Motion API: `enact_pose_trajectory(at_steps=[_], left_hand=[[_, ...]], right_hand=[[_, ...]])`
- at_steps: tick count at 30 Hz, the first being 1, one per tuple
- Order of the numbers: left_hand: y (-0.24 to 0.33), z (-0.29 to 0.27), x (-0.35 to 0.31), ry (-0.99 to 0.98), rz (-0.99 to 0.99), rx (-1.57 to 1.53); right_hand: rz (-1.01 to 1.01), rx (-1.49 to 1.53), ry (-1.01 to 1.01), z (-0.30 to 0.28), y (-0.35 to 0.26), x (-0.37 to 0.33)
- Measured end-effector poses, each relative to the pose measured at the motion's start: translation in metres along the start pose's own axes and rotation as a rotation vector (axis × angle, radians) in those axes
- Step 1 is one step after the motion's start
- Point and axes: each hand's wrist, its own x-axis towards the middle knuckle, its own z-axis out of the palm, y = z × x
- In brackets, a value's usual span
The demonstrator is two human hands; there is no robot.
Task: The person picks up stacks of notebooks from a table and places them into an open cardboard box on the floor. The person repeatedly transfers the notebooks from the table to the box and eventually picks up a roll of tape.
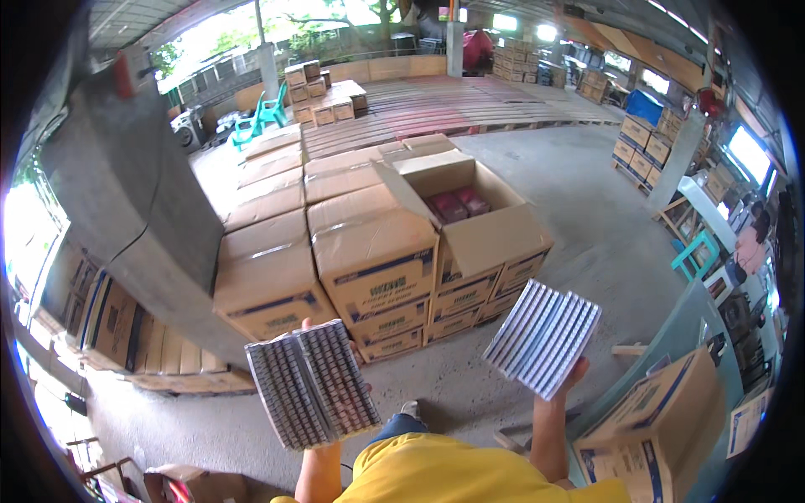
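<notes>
My left hand [359, 354] is closed round a wide bundle [312, 384] of small packs, set in tight dark and silvery rows with a seam down the middle. Most of that hand is hidden beneath it. My right hand [573, 375] grips a second bundle [543, 339], paler, with silver and purplish stripes, held up and tilted. Both bundles are apart, in front of the stacked cartons. Beyond them stands an open carton [495, 243] with its flaps spread and dark red packages [459, 204] inside.
Taped cartons [373, 235] stand stacked directly ahead. A concrete pillar [126, 168] rises on the left beside more cartons [109, 323]. At lower right, an opened carton [654, 432] rests by a greenish table [704, 318]. Slatted wooden pallets [411, 105] lie farther back.
</notes>
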Motion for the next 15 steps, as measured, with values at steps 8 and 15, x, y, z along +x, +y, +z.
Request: enact_pose_trajectory(at_steps=[8,15], left_hand=[[-0.015,-0.057,0.159,-0.023,-0.032,-0.302],[-0.038,-0.090,0.205,0.042,0.067,-0.170]], right_hand=[[0.053,-0.091,0.083,0.006,0.006,0.265],[0.660,-0.336,0.008,-0.023,0.070,0.501]])
